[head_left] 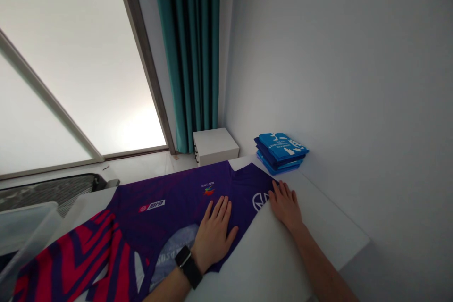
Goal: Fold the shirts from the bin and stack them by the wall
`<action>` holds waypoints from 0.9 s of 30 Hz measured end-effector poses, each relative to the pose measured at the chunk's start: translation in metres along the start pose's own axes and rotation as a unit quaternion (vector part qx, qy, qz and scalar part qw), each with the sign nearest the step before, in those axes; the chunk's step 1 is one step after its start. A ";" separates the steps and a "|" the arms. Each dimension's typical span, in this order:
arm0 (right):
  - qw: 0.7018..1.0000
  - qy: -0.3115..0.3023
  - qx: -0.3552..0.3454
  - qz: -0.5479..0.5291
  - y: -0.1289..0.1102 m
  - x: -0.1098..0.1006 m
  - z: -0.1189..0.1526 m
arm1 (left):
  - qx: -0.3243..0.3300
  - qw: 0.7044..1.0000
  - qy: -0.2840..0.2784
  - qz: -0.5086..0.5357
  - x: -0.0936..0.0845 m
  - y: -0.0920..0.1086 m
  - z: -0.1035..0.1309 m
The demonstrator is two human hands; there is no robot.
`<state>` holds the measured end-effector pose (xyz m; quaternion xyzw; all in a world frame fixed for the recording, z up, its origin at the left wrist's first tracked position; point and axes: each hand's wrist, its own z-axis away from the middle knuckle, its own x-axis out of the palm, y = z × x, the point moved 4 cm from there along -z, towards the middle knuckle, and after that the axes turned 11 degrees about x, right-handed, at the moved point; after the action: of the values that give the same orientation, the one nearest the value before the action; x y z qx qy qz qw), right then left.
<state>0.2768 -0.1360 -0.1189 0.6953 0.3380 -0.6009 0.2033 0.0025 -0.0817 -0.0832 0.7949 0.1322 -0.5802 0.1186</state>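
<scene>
Purple shirt spread flat, both your hands open, gripping nothing.
Your left hand rests on it; your right hand, at two o'clock from there, touches its edge. Dragging a palm could crease it; sliding right fingers toward twelve could topple the folded stack.

Left hand flat; right hand open

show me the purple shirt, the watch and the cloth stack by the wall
Purple shirt (184,192): head view, between two printed logos.
Watch (183,256): head view, its screen.
Cloth stack (279,150): head view, its blue top.
</scene>
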 end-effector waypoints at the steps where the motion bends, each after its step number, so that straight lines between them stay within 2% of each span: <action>1: 1.000 0.002 0.003 -0.001 0.000 -0.002 0.001 | 0.000 1.000 -0.002 -0.001 0.000 0.000 0.000; 5: 1.000 0.021 0.006 -0.018 0.001 -0.009 0.001 | 0.002 1.000 -0.002 -0.003 -0.004 0.001 -0.002; 8: 0.999 0.035 0.002 -0.041 0.005 -0.014 -0.004 | 0.033 0.999 0.000 0.010 -0.009 0.011 -0.015; 11: 0.997 0.045 0.009 -0.057 0.009 -0.020 -0.010 | 0.093 0.995 -0.008 0.037 -0.009 0.027 -0.044; 14: 0.997 0.052 0.006 -0.053 0.010 -0.025 -0.012 | 0.148 0.987 -0.011 0.057 -0.002 0.042 -0.083; 18: 0.997 0.056 -0.005 -0.043 0.010 -0.029 -0.010 | 0.155 0.986 -0.012 0.060 0.020 0.050 -0.121; 22: 0.998 0.059 0.001 -0.034 0.012 -0.029 -0.013 | 0.137 0.988 -0.020 0.063 0.038 0.051 -0.126; 27: 0.997 0.068 0.036 -0.023 0.010 -0.030 -0.029 | 0.138 0.988 -0.016 0.063 0.041 0.052 -0.120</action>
<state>0.3029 -0.1302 -0.0858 0.7332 0.3450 -0.5688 0.1405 0.1394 -0.0861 -0.0842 0.8011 -0.0017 -0.5967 0.0459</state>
